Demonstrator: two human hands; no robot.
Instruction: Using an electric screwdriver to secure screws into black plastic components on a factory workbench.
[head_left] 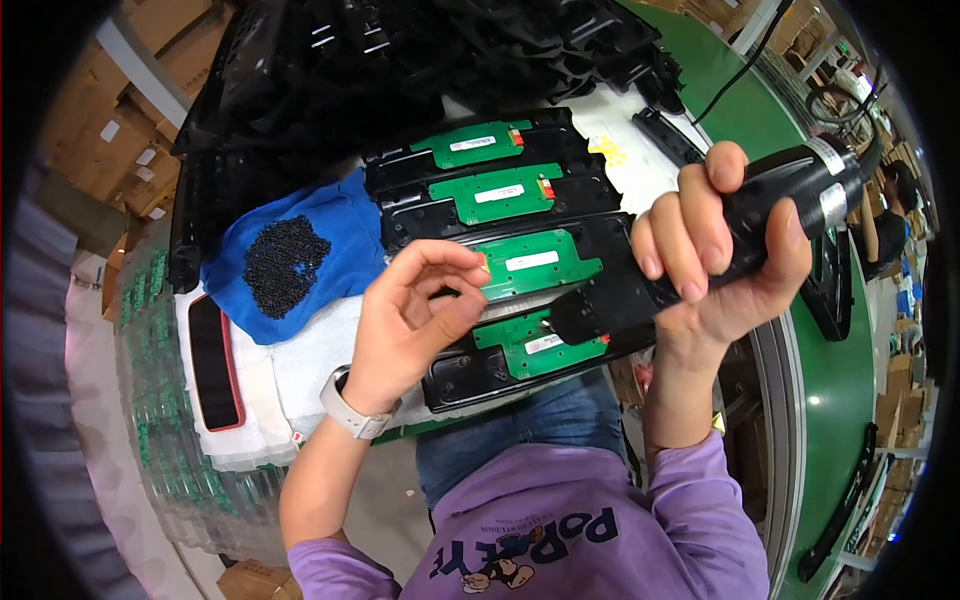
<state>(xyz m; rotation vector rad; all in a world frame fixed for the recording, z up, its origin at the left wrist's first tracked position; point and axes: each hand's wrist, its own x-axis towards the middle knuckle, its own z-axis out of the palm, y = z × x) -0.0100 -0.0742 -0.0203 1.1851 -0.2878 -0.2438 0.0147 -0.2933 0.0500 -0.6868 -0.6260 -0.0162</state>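
Note:
Black plastic panels (400, 225) lie in a row before me, each carrying a green circuit board. My right hand (715, 240) is wrapped round a black corded electric screwdriver (785, 185). Its tip points down and left over the nearest green board (535, 358); whether it touches is unclear. At the left end of the second-nearest board (560, 268), my left hand (415, 310) has thumb and forefinger curled toward each other beside a small orange-red connector (484, 262). Anything pinched there is too small to make out. Two farther boards (500, 195) (470, 148) lie behind.
Many small black screws (285, 265) are heaped on a blue cloth (340, 225) at left. A red-edged phone (215, 370) lies nearer me. Black plastic parts (420, 60) pile up at the back. Clear trays of green boards (160, 400) stand at far left; a green bench (850, 375) runs along the right.

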